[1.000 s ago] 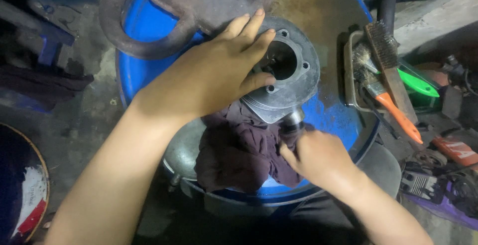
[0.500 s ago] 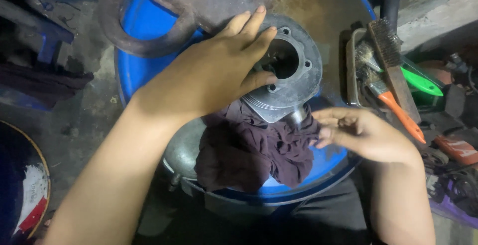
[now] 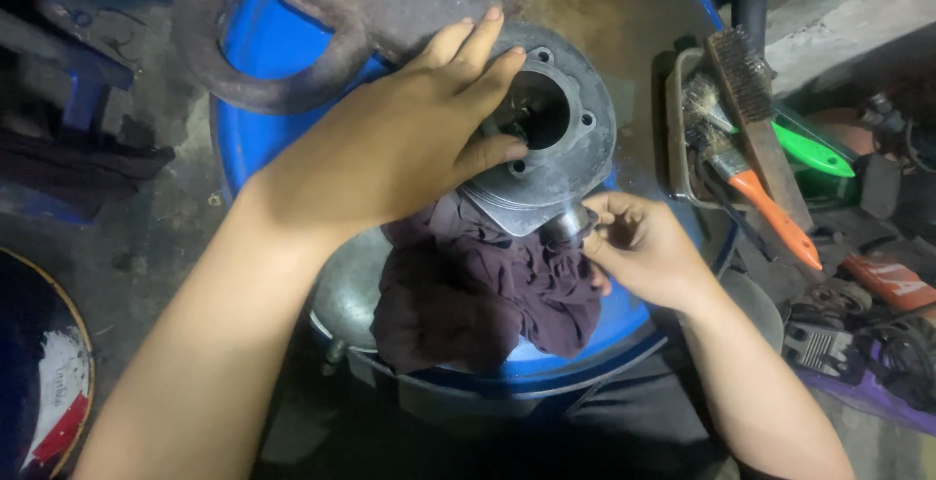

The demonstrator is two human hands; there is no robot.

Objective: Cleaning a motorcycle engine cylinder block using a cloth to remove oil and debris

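While the left hand point(image 3: 400, 139) lies flat and spread over the grey finned metal cylinder point(image 3: 556, 149) at upper centre of the frame, its thumb hooked near the central bore, the right hand point(image 3: 639, 251) curls just below and right of it, fingertips pinched on a small dark stub point(image 3: 568, 225) at the cylinder's lower rim. The cylinder rests partly on a crumpled maroon rag point(image 3: 487, 295), which lies on a blue drum lid point(image 3: 263, 51). Since the rag is soft and bunched, the cylinder could tip or slide toward the lower right if the left palm eases off, and the pinching fingers could slip on the small stub or get nipped against the rim. Right of the hands, a tray point(image 3: 675, 119) holds a wire brush point(image 3: 756, 119) and an orange-handled brush point(image 3: 770, 212) beside a green tool point(image 3: 809, 149). A red packet with pale markings point(image 3: 892, 280) lies at the right edge; a round dark sign with white and red patches point(image 3: 44, 392) sits at lower left.
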